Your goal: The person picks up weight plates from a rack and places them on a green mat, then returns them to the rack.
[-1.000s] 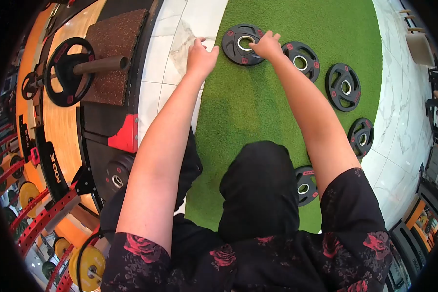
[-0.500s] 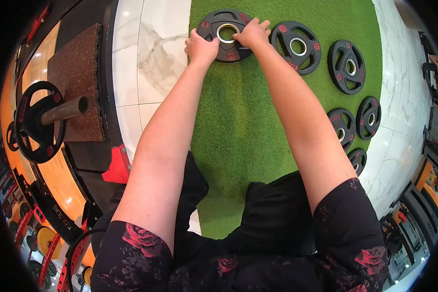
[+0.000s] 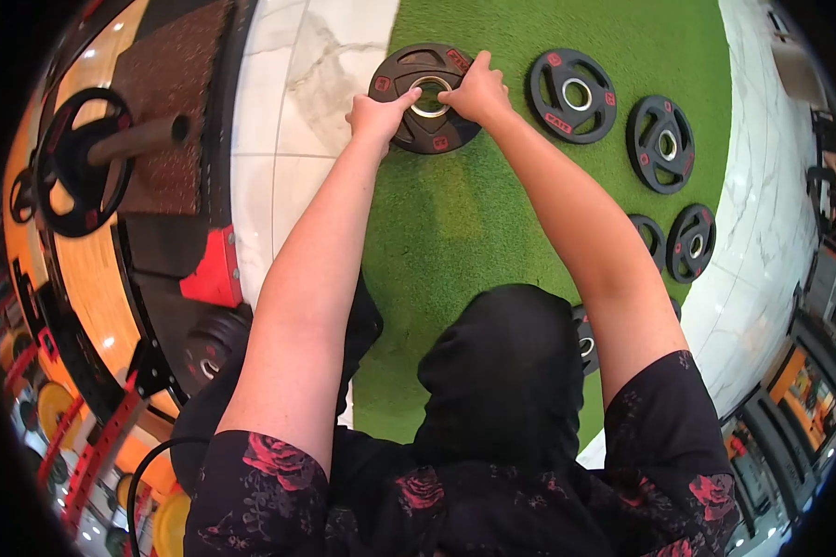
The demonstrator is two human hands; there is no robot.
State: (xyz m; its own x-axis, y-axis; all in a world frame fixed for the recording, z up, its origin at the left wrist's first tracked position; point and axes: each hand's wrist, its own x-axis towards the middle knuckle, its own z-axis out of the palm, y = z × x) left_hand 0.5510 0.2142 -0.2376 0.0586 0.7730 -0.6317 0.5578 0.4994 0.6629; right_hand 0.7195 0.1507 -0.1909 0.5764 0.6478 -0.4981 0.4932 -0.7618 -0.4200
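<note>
A round black weight plate with red markings and a metal-ringed centre hole is held in both hands, seemingly raised a little above the green turf. My left hand grips its left rim, the thumb reaching over the face to the centre ring. On the opposite side, my right hand clasps the rim with its thumb at the ring; the fingers under the plate are hidden. Just right of that hand, a similar plate lies flat on the turf.
Further right lie another plate and several more, some partly behind my right arm. At left, a bar end carrying a black plate juts over a rubber mat. A red bracket stands near my left arm.
The held plate looks larger, as if lifted, while the plates on the turf look slightly smaller. My left thumb has moved onto the plate's face. My right knee now shows further forward.
</note>
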